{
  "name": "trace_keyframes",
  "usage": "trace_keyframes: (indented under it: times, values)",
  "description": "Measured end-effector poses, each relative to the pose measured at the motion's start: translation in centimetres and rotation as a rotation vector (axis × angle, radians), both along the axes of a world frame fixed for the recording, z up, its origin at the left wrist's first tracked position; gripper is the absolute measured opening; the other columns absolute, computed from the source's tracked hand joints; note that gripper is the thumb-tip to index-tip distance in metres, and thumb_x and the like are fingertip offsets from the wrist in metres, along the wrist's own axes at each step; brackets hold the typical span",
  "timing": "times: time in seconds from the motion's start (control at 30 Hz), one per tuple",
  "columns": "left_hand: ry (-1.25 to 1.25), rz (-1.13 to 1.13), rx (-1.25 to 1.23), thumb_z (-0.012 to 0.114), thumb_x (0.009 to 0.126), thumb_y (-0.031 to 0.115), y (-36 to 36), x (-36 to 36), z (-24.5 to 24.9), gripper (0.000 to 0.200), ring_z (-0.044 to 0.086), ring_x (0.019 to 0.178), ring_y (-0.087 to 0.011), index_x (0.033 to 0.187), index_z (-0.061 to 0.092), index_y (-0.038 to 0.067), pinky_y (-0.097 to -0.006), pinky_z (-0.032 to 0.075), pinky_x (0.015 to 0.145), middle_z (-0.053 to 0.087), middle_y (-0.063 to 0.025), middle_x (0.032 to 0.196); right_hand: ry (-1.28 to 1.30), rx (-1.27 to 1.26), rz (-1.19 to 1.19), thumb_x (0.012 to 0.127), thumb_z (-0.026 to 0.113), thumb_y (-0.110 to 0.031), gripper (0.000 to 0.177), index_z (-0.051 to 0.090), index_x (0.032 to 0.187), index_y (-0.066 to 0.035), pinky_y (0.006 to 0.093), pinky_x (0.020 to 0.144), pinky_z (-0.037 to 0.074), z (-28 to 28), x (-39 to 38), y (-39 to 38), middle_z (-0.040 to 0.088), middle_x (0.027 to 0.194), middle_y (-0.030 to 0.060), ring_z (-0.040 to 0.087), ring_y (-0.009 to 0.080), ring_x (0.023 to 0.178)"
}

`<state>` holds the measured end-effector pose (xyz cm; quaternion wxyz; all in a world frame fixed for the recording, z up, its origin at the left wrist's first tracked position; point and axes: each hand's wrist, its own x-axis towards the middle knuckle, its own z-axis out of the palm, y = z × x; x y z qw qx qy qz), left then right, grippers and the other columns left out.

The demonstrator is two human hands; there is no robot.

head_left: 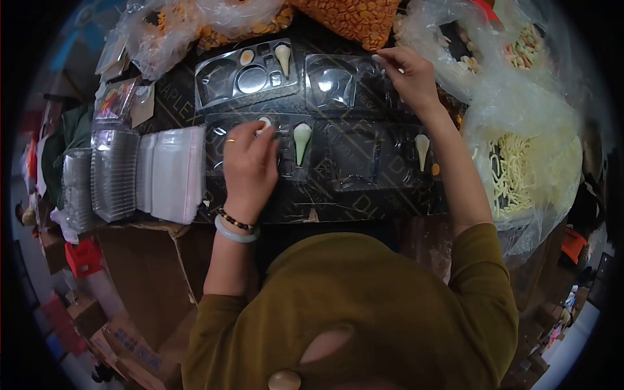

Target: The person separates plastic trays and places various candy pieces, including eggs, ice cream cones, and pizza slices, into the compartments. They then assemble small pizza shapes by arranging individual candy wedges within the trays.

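My left hand [250,159], fingers curled together, is over the lower left clear plastic tray [218,146]. At its fingertips is a small white piece [263,125], partly hidden by the fingers. That tray also holds a pale green ice-cream-cone piece [301,144]. My right hand [411,78] has its fingers pinched at the upper right clear tray [330,84]; what they hold is too small to make out. In the upper left tray [214,88] lie a fried-egg piece [247,58] and a cream cone piece [283,60]. Another cone piece [422,152] is at the lower right tray [351,156].
Stacked clear trays [114,172] and plastic sleeves [170,172] stand at the left. A bag of orange pieces [351,19] lies at the back. Open plastic bags on the right hold pale strands [513,172] and small pieces [523,49]. A cardboard box [143,279] is below the table edge.
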<state>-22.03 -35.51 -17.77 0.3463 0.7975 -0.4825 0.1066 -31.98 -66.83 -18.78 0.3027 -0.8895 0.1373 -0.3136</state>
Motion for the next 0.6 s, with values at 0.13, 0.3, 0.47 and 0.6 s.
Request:
trace_keyframes:
  times: [0.13, 0.3, 0.47, 0.6]
  values:
    - [0.150, 0.205, -0.018, 0.068, 0.077, 0.000, 3.1, 3.4, -1.3, 0.015, 0.059, 0.091, -0.0296, 0.092, 0.068, 0.001, -0.0361, 0.049, 0.078, 0.064, -0.0115, 0.098, 0.027, -0.351, 0.134, 0.075, 0.064, 0.000, 0.016, 0.067, 0.091, -0.005, 0.0348, 0.079, 0.051, -1.7, 1.3, 0.0, 0.067, 0.092, 0.0087, 0.062, 0.0295, 0.091]
    - [0.277, 0.067, -0.013, 0.067, 0.078, 0.000, 3.7, 4.4, -2.4, 0.018, 0.058, 0.092, -0.0289, 0.095, 0.069, 0.004, -0.0357, 0.048, 0.079, 0.062, -0.0107, 0.098, 0.194, -0.329, 0.192, 0.076, 0.063, 0.000, 0.020, 0.068, 0.095, -0.005, 0.0339, 0.086, 0.051, -2.6, 0.8, -0.1, 0.067, 0.100, 0.0095, 0.063, 0.0297, 0.092]
    - [0.111, -0.053, 0.133, 0.069, 0.078, 0.005, 2.2, 3.9, -1.6, 0.021, 0.055, 0.096, -0.0312, 0.099, 0.069, 0.007, -0.0382, 0.046, 0.082, 0.058, -0.0122, 0.103, -0.179, -0.146, -0.037, 0.085, 0.063, -0.005, 0.018, 0.069, 0.102, -0.004, 0.0291, 0.084, 0.050, 1.9, -1.8, -2.3, 0.069, 0.102, 0.0091, 0.066, 0.0183, 0.089]
    - [0.021, -0.053, 0.224, 0.069, 0.078, 0.007, 1.8, 3.1, -1.9, 0.026, 0.053, 0.096, -0.0329, 0.103, 0.066, 0.005, -0.0410, 0.045, 0.082, 0.055, -0.0136, 0.107, -0.348, -0.139, -0.490, 0.088, 0.064, -0.016, 0.022, 0.070, 0.104, -0.003, 0.0283, 0.076, 0.052, 2.5, -6.2, -15.6, 0.071, 0.099, 0.0100, 0.067, 0.0155, 0.085]
